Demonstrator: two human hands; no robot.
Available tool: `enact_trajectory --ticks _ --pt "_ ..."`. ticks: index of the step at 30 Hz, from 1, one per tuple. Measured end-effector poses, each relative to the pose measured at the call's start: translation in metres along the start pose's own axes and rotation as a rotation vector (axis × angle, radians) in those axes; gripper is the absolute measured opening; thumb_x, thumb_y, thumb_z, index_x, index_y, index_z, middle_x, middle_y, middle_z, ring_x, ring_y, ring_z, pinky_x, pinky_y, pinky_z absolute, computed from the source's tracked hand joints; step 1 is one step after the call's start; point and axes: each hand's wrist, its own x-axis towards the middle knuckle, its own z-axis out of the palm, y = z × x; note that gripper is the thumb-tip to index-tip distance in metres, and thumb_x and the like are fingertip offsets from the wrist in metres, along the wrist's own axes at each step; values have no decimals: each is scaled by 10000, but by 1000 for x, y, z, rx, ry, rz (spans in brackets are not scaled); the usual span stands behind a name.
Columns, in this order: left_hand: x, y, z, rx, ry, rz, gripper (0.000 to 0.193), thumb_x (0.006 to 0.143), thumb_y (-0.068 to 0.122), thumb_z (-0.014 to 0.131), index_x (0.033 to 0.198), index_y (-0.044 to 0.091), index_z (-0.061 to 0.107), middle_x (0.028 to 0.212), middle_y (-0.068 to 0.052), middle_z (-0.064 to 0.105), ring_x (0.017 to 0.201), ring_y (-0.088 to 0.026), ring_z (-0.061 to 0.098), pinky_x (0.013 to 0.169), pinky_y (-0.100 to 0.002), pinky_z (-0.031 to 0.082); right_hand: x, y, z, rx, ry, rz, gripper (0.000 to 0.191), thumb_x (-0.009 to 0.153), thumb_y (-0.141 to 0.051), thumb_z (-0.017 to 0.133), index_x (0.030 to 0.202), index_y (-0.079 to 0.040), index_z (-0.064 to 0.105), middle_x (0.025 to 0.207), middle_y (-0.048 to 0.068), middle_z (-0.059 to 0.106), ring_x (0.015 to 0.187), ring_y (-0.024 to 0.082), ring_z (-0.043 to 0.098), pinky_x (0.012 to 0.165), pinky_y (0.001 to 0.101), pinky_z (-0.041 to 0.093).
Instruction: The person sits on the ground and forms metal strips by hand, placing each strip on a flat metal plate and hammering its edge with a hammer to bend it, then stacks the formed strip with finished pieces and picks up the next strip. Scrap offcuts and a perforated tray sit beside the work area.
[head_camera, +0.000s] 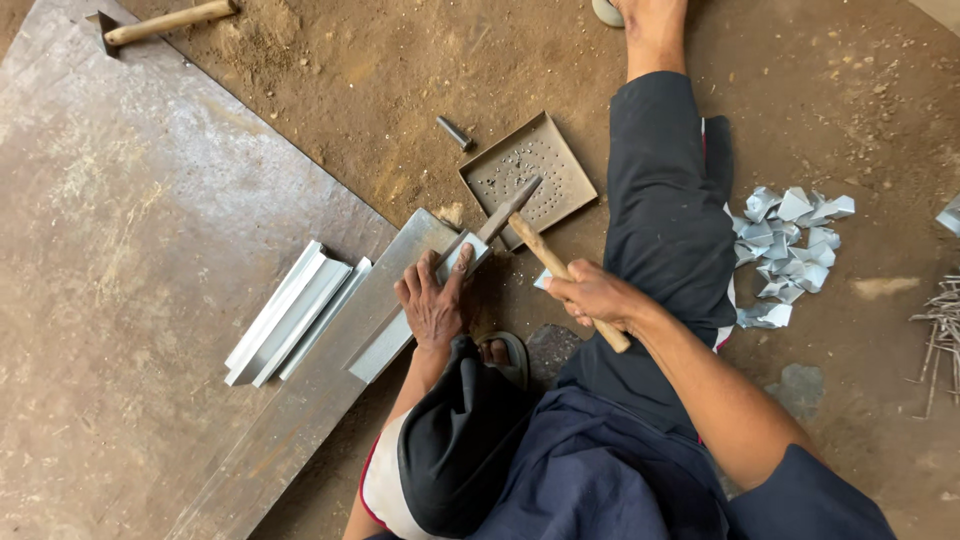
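Folded strips (290, 312) on the big sheet (130, 280) left of the hands, tray (560, 165) beyond, scraps (790, 250) right.
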Motion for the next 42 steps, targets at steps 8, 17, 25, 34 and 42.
enact_trajectory --ticks 8,17,25,34,42 --pt "5 -1 2 -13 18 -12 577 968 179 610 1509 367 547 1349 -90 537 1159 -291 522 946 -441 388 -10 -2 4 -20 -8 60 310 981 -258 615 771 -85 467 529 -19 444 400 64 410 355 271 377" --pt "8 0 -5 -76 75 -22 482 942 325 681 1420 342 617 1306 -79 544 1133 -292 523 927 -452 378 3 26 36 -533 -174 69 364 971 -258 675 749 22 606 541 47 542 476 143 524 432 327 419" --pt "8 -6 -8 -71 25 -37 513 923 286 669 1432 334 622 1326 -93 550 1154 -299 529 936 -443 383 110 -39 18 -796 602 -841 94 896 -98 667 886 -32 733 943 158 735 816 349 706 731 433 568" --pt "17 -16 -5 -90 36 -26 510 932 314 673 1439 316 612 1321 -129 539 1152 -318 528 919 -449 376 170 -80 48 -964 613 -750 142 948 -51 570 990 -87 701 896 167 700 771 376 696 638 493 556" --pt "15 -20 -5 -91 14 -42 486 954 301 656 1438 330 620 1327 -108 550 1159 -305 533 921 -442 380 164 -73 48 -476 348 -628 120 960 26 574 852 -10 611 806 131 690 722 197 730 602 314 625"
